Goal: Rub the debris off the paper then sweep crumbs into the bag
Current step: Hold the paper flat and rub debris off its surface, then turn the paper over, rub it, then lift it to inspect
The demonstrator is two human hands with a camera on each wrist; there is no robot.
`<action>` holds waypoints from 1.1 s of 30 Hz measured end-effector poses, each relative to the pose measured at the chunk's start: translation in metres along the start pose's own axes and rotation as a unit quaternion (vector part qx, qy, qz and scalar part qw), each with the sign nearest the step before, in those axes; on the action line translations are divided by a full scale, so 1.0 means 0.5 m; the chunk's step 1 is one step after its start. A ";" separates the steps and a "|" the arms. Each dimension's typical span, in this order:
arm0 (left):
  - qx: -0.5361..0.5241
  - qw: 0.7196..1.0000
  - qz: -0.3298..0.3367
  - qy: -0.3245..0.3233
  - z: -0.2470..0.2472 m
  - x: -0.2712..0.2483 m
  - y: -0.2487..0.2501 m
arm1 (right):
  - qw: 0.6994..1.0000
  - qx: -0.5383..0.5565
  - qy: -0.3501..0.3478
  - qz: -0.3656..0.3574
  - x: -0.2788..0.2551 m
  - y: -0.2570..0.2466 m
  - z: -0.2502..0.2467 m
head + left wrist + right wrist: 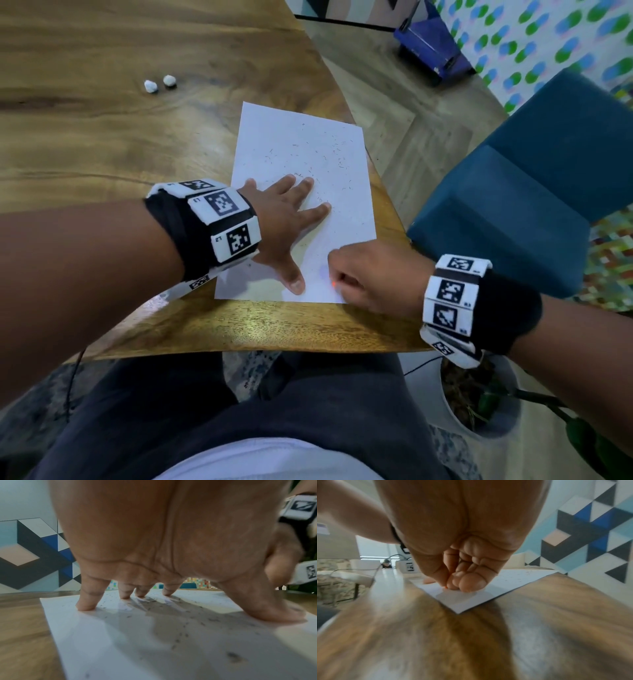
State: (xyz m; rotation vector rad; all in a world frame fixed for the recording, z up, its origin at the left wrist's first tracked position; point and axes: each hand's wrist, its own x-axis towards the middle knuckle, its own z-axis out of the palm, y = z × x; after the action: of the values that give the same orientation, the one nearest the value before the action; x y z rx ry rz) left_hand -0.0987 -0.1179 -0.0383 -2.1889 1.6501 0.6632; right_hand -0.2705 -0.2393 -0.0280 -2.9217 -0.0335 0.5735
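Even, moderately bright indoor light is seen in the head view, where the table (102, 137) is bowed by wide-angle distortion and a soft sheen is picked up on its near edge. In the left wrist view, several overlapping grey shadows are cast across the paper (120, 635) by the left hand (154, 540), which suggests more than one overhead source, and the specks on the sheet are smeared towards the bottom. The right wrist view is the softest: the foreground wood is heavily blurred, and pale glare is shown at the left.

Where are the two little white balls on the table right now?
In the head view, the two white balls sit side by side on the wooden table, far left of the paper, well beyond the left hand.
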 end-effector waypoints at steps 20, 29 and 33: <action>-0.010 0.999 0.001 0.035 0.013 0.002 -0.012 | 0.988 0.036 0.058 0.140 0.038 0.050 -0.021; -0.151 0.960 -0.118 0.202 -0.051 -0.015 -0.131 | 0.900 0.216 0.153 0.346 0.103 0.145 -0.094; -0.135 0.953 -0.253 0.100 -0.051 0.003 -0.172 | 0.877 0.222 0.134 0.404 0.156 0.158 -0.098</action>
State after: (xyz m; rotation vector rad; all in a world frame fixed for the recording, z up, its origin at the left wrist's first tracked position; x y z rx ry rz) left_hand -0.0113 -0.1080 -0.0196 -2.8052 1.0393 0.5543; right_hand -0.1804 -0.3209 -0.0253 -2.4145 1.2190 0.2034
